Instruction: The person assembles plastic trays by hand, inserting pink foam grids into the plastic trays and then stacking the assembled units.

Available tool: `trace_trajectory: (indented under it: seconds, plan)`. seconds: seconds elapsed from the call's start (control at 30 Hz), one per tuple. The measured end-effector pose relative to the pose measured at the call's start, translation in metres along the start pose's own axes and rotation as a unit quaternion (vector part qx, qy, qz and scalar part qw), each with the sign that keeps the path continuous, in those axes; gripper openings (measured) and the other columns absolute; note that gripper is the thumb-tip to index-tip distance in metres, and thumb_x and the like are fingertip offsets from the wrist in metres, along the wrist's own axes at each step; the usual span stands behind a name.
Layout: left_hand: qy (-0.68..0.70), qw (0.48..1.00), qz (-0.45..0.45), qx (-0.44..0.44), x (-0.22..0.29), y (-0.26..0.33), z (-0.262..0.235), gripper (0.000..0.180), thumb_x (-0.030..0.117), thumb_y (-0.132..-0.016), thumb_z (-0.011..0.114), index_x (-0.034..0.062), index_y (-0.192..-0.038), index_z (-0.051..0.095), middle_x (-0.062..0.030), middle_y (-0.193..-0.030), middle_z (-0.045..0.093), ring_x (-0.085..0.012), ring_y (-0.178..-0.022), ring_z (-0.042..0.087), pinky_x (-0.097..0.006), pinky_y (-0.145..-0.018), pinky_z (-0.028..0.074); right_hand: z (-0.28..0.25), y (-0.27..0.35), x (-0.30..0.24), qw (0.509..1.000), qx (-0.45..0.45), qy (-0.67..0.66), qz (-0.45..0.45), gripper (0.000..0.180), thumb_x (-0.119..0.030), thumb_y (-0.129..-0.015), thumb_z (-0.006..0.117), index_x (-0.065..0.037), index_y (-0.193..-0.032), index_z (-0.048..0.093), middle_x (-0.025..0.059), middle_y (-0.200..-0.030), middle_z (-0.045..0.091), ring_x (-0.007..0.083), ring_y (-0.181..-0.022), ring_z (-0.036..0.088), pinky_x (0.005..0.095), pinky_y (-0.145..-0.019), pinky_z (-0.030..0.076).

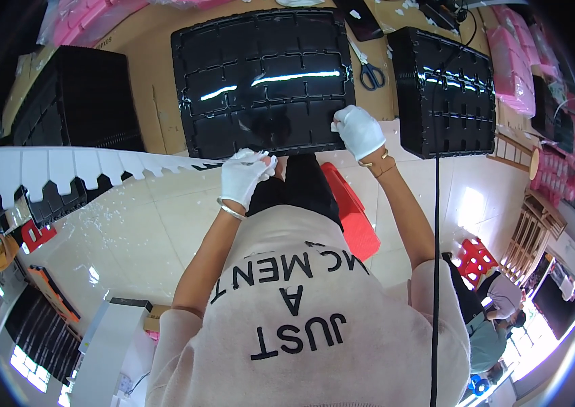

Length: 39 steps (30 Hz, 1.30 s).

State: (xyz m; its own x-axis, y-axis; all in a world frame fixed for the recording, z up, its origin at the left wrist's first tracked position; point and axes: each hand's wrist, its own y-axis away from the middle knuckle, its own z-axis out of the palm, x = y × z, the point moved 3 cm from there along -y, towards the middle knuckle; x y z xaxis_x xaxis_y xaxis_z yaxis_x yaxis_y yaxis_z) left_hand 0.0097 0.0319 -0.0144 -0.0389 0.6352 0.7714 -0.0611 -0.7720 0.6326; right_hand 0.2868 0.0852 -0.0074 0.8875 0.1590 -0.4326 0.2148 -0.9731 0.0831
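My left hand [241, 178], in a white glove, is closed on the narrow end of a long white foam strip [50, 166] with a notched lower edge. The strip stretches off to the left rim. In front of me lies a glossy black plastic tray [260, 88] with moulded compartments, on cardboard. My left hand is at its near edge. My right hand [360, 133], also gloved in white, has its fingers curled together over the tray's near right corner. What those fingers hold, if anything, is hidden.
Stacks of black trays stand to the left [90, 98] and right [443, 95]. Scissors [371, 76] and a dark phone-like slab [360, 19] lie beyond the tray. A black cable [436, 271] hangs down on the right. A red stool [350, 220] stands below; other people [494, 305] sit at right.
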Motion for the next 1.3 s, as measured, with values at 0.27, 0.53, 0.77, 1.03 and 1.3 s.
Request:
trace_trajectory:
  seconds: [0.27,0.53,0.77,1.03,1.3]
  plan:
    - [0.025,1.000,0.006,-0.014,0.000,-0.009,0.000,0.011,0.008,-0.084,0.073,-0.0017,-0.086,0.068,-0.0069,-0.072,0.068,-0.0120,-0.060,0.064,-0.021,-0.051,0.049,0.004,0.022,-0.012,0.996,0.025,-0.005,-0.085,0.005,-0.013,-0.080,0.067,-0.008,-0.082,0.067,0.0119,-0.079,0.062,0.0312,-0.078,0.061,0.0402,-0.069,0.052]
    - [-0.019,1.000,0.003,-0.022,0.010,0.006,0.003,0.015,0.008,-0.085,0.073,-0.0031,-0.093,0.068,-0.0072,-0.077,0.068,-0.0112,-0.065,0.065,-0.021,-0.055,0.050,-0.002,0.048,-0.090,0.952,-0.072,-0.268,0.130,0.013,-0.016,-0.086,0.068,-0.006,-0.094,0.067,0.0113,-0.080,0.068,0.0253,-0.073,0.068,0.0325,-0.066,0.052]
    - [0.102,0.992,-0.010,-0.070,0.009,0.013,0.013,0.011,0.006,-0.086,0.073,-0.0012,-0.087,0.065,-0.0057,-0.083,0.067,-0.0112,-0.070,0.065,-0.023,-0.061,0.055,-0.011,0.030,-0.120,0.925,-0.073,-0.340,0.154,0.021,-0.021,-0.089,0.066,-0.005,-0.103,0.067,0.0131,-0.081,0.070,0.0248,-0.074,0.070,0.0323,-0.066,0.054]
    - [0.188,0.979,-0.033,-0.070,0.031,0.021,0.018,0.012,0.008,-0.090,0.068,-0.0025,-0.095,0.063,-0.0115,-0.085,0.069,-0.0196,-0.069,0.070,-0.027,-0.061,0.060,-0.021,0.014,-0.119,0.951,-0.089,-0.289,0.073,0.011,-0.013,-0.087,0.062,-0.005,-0.092,0.067,0.0123,-0.080,0.067,0.0265,-0.069,0.067,0.0335,-0.065,0.052]
    - [0.069,0.985,0.021,0.156,-0.006,0.009,-0.027,0.022,0.013,-0.088,0.072,-0.0042,-0.100,0.068,-0.0098,-0.081,0.070,-0.0135,-0.058,0.063,-0.024,-0.050,0.048,-0.067,-0.070,-0.084,0.986,0.014,-0.159,-0.053,0.016,-0.023,-0.083,0.069,-0.006,-0.084,0.069,0.0144,-0.081,0.064,0.0333,-0.079,0.063,0.0398,-0.071,0.051]
